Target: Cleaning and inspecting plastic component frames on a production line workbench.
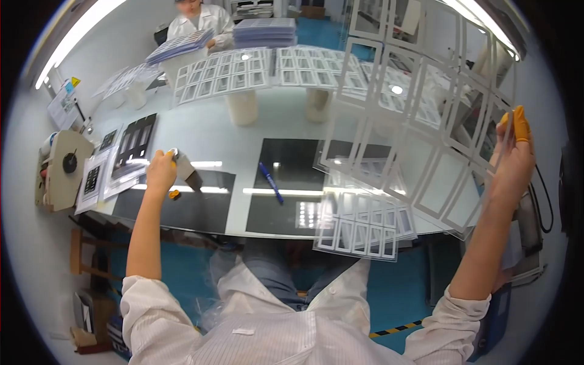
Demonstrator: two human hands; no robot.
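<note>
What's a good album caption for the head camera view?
Right hand holding up a clear, window-patterned sheet over a worktable, a blue pen lying between it and the left hand.

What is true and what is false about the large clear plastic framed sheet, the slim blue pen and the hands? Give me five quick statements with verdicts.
1. The right hand holds the large clear plastic framed sheet. True.
2. The slim blue pen is in the left hand. False: it lies on a dark rectangular panel.
3. Yellow finger covers show on the right hand. True.
4. The person across the pale table wears a black coat. False: the coat is white.
5. The smaller clear framed sheets lie right of the pen. True.
</note>
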